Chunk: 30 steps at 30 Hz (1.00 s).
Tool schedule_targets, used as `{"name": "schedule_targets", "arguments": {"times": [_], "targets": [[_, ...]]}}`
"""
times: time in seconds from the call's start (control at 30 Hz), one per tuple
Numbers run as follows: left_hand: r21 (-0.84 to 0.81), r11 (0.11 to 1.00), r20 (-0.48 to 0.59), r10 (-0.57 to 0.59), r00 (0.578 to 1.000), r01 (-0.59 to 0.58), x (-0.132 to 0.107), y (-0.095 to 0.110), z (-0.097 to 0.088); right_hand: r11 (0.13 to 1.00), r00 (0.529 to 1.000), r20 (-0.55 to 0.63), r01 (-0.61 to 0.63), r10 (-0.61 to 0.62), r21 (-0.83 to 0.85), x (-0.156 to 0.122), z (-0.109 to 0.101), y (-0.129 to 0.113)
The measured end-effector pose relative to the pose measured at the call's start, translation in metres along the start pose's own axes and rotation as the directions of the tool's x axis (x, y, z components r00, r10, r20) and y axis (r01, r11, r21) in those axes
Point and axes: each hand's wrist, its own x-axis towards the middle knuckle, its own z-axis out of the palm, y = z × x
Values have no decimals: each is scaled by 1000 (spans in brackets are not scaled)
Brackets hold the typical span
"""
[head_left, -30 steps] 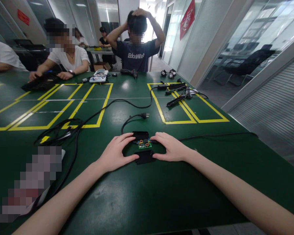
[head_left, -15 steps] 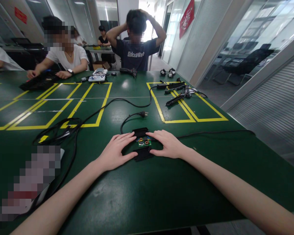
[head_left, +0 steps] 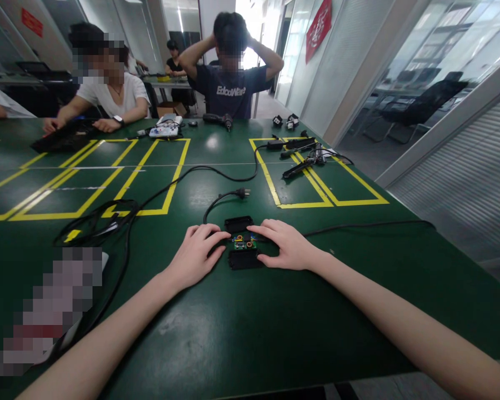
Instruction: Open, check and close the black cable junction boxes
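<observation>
A small green circuit board (head_left: pixel 244 243) lies on the green table (head_left: pixel 241 328) between two black casing halves, one behind it (head_left: pixel 238 224) and one in front (head_left: pixel 245 259). My left hand (head_left: pixel 196 253) rests flat on the table at the left of these parts, fingers stretched toward them. My right hand (head_left: pixel 284 245) lies flat at their right, fingertips touching the board's edge and the front half. A black cord with a plug (head_left: pixel 242 193) runs from the rear half.
Black cables (head_left: pixel 104 219) coil at the left near yellow tape boxes (head_left: pixel 150 166). Tools and cables (head_left: pixel 304 155) sit in the right yellow box. Two people sit at the far side, one with hands behind the head. A power drill (head_left: pixel 219 119) lies in front of that person.
Both hands have slid closer together around the parts, and the front casing half has shifted up against the circuit board. The person opposite lowered both hands behind the head.
</observation>
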Motion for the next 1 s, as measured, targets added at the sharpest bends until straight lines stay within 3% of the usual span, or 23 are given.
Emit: {"name": "schedule_targets", "arguments": {"times": [0.23,0.47,0.6,0.83,1.0], "targets": [[58,998,-6,-35,999,36,6,0,2,999,998,-54,39,-37,34,0,0,-1],[89,994,1,-62,998,62,5,-1,3,998,994,-94,-56,57,14,0,-4,3],[79,994,6,-77,997,76,5,1,0,999,994,-100,-46,44,-18,-1,-3,9],[-12,992,0,-125,992,125,3,2,-8,991,990,-113,-66,79,113,-4,-3,3],[-132,989,82,-62,995,73,0,5,-16,961,982,-123,-110,145,252,-5,-6,-2]]}}
